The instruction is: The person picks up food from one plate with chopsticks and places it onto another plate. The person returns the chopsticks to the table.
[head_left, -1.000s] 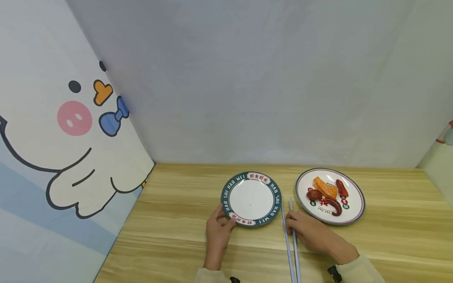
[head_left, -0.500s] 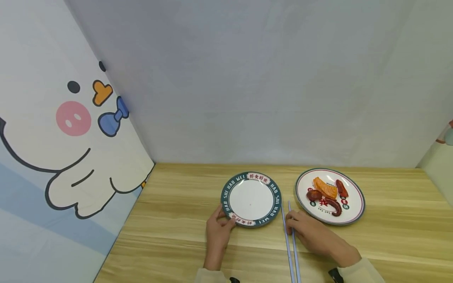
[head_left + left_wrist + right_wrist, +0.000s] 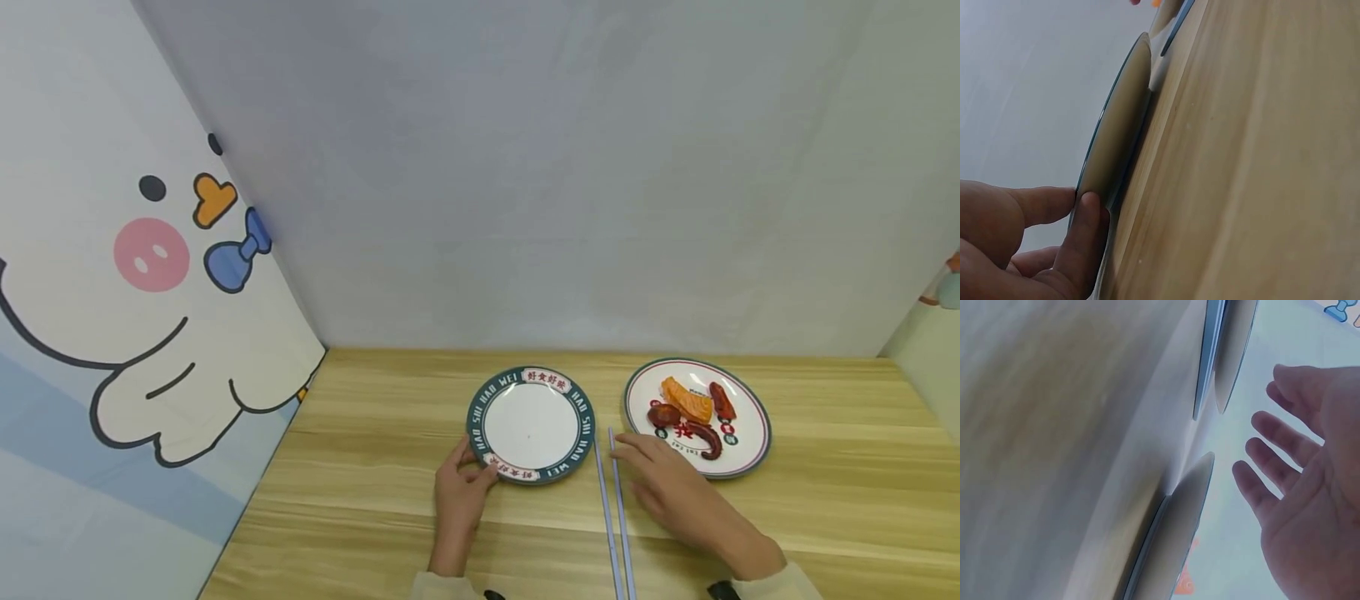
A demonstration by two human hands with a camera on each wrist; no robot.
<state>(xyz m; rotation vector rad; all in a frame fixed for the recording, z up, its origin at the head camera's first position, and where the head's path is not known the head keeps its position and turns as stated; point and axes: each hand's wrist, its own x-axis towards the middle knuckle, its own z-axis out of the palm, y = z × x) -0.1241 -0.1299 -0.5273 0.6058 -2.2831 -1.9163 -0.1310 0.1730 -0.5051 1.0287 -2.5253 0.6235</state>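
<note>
In the head view my left hand [image 3: 459, 500] pinches the near-left rim of a green-rimmed plate [image 3: 531, 425], thumb above and fingers underneath. The left wrist view shows that plate [image 3: 1116, 125] edge-on between thumb and fingertips, close to the tabletop. Two pale lilac chopsticks [image 3: 622, 517] lie side by side on the table, right of this plate. My right hand [image 3: 671, 492] hovers beside them with its fingers extended, apart from them and holding nothing. In the right wrist view the palm and spread fingers [image 3: 1279, 453] show, with the chopsticks [image 3: 1205, 375] beyond them.
A white plate [image 3: 738, 446] with a red and green rim stands to the right. On it are an orange salmon slice [image 3: 686, 400], a dark red tentacle [image 3: 707, 437] and other reddish food pieces. A grey wall [image 3: 585, 208] closes off the wooden table's far edge.
My right hand has let go of the chopsticks, its fingers straightening and lifting slightly to the right. The chopsticks lie almost as before. My left hand stays on the plate's rim.
</note>
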